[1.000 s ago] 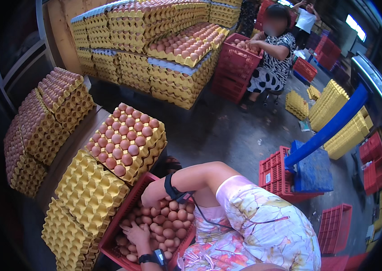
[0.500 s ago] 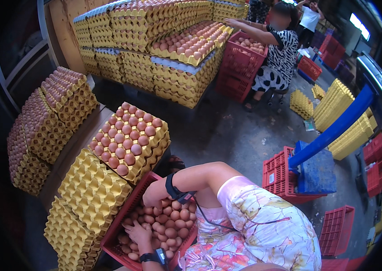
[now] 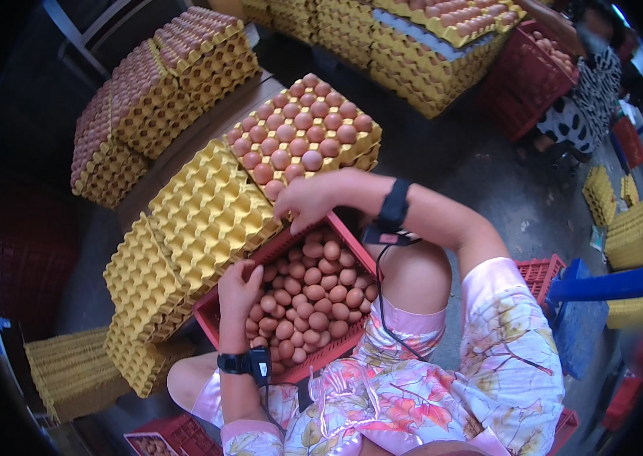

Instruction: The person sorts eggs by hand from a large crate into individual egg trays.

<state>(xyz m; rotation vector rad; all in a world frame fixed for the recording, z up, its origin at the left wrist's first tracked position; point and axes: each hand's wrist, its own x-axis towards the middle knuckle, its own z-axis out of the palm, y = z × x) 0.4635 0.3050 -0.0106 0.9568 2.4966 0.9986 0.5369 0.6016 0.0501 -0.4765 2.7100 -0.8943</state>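
Note:
A red plastic crate (image 3: 206, 311) full of loose brown eggs (image 3: 314, 292) stands between my knees. My left hand (image 3: 240, 290) is over the crate's left side, fingers curled in; whether an egg is inside them is hidden. Beyond the far rim, my right hand (image 3: 310, 201) is bent down beside the near corner of a yellow egg tray (image 3: 371, 148) filled with brown eggs, atop a stack. Its fingers are curled too, and what they hold cannot be made out. Stacks of yellow trays without eggs (image 3: 215, 205) adjoin the crate on the left.
Filled tray stacks (image 3: 177, 91) stand far left, and a larger pile (image 3: 412, 72) at the back. A person (image 3: 595, 83) sits by red crates (image 3: 515, 87) on the right. A blue-armed stand (image 3: 610, 281) is at right; another red crate of eggs (image 3: 161, 441) is lower left.
My view has swung down and left. Both hands have come up out of the egg pile: the left to the crate's left side, the right past the far rim toward the filled tray.

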